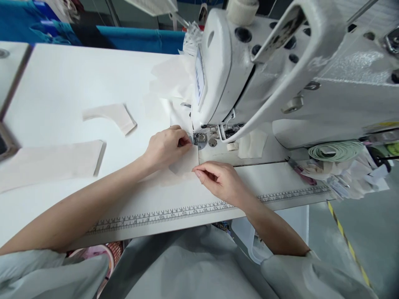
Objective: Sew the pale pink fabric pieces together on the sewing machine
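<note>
A pale fabric piece (186, 161) lies on the white table just in front of the sewing machine (215, 70), its upper edge close to the presser foot (199, 138). My left hand (168, 147) rests on the fabric's left side, fingers curled and thumb against the fingertips beside the foot. At the fabric's near right corner, my right hand (218, 178) pinches the edge between thumb and forefinger. Whether the needle is in the cloth is hidden from here.
Pale cut pieces, one curved (112, 115) and one long (56, 162), lie to the left. A printed ruler (187, 214) runs along the front edge. At right are snips (301, 171), a green coiled strip (335, 150) and scraps (352, 178). A white bin (293, 224) stands below.
</note>
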Demonstrator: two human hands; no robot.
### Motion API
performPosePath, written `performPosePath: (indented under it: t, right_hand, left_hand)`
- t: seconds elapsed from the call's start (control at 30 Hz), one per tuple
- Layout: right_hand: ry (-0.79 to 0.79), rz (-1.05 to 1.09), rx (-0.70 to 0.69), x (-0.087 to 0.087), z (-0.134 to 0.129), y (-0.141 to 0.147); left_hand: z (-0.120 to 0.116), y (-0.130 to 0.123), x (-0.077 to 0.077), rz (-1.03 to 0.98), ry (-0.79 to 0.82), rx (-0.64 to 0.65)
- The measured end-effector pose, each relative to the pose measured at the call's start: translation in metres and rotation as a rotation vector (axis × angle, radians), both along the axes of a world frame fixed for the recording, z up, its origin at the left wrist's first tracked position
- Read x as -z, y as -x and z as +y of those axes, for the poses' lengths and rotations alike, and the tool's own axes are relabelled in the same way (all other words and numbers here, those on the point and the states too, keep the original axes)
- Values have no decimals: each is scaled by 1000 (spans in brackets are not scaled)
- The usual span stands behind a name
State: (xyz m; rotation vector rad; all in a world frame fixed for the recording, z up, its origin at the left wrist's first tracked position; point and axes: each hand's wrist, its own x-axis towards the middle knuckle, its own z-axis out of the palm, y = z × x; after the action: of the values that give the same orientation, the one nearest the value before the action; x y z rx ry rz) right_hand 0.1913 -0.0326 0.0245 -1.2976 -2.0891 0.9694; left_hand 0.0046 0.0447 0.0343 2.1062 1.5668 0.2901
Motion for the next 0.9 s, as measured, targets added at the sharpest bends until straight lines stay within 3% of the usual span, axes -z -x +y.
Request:
performPosePath:
  t: [0.17, 0.3, 0.57, 0.67, 0.8, 0.9]
  right_hand:
    - [-363, -362, 109, 5, 0, 0]
    - [-523, -593, 67, 6, 0, -1]
    - [-524, -704, 9, 3, 0, 1]
    - [-520, -699, 9, 3, 0, 1]
    - [-542, -745, 12, 3, 1, 2]
    - [-507, -788, 2, 0, 1, 4]
  left_hand:
    - [0, 0, 1, 4, -8, -3]
    - [-1, -1, 2, 21, -18, 3]
    - [-1, -1, 2, 26, -24, 28]
    - [-8, 2, -3, 102, -147, 68]
    - [-32, 9, -7, 199, -453, 298]
    - [-50, 11, 3, 230, -547, 466]
